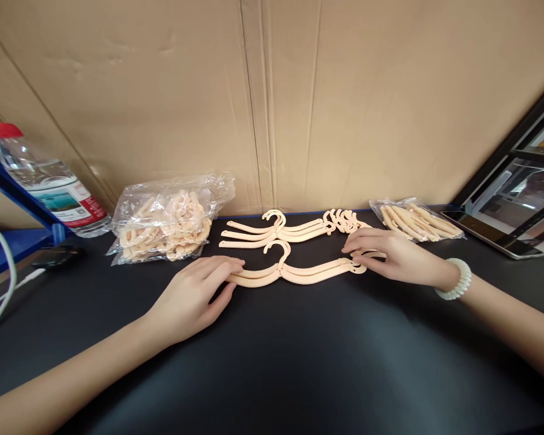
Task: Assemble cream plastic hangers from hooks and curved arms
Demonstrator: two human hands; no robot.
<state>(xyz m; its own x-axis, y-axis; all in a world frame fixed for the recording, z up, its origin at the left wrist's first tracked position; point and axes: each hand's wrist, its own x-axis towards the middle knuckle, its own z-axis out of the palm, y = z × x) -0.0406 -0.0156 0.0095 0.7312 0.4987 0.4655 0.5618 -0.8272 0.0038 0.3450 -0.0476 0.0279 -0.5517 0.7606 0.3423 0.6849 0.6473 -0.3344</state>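
A peach-coloured folding clothes hanger [308, 276] lies across the dark table, its hook [284, 246] pointing away from me. My left hand [193, 296] is closed on its left end, which the fingers hide. At the other end, a small curved piece with a round hole [357, 267] sits against the arm tip. My right hand [396, 257] reaches over this piece, fingers stretched out and thumb apart from them, the thumb tip close to or touching it. Behind lie more hanger arms [249, 238] with a second hook [275, 215].
Several small hook-shaped pieces [342, 220] lie behind my right hand. A clear bag of peach pieces [163, 223] stands left; another bag of long arms [421, 220] lies right, beside a phone [494, 235]. A water bottle [54, 187] and white cable [11, 284] are far left. Cardboard [185, 90] rises behind.
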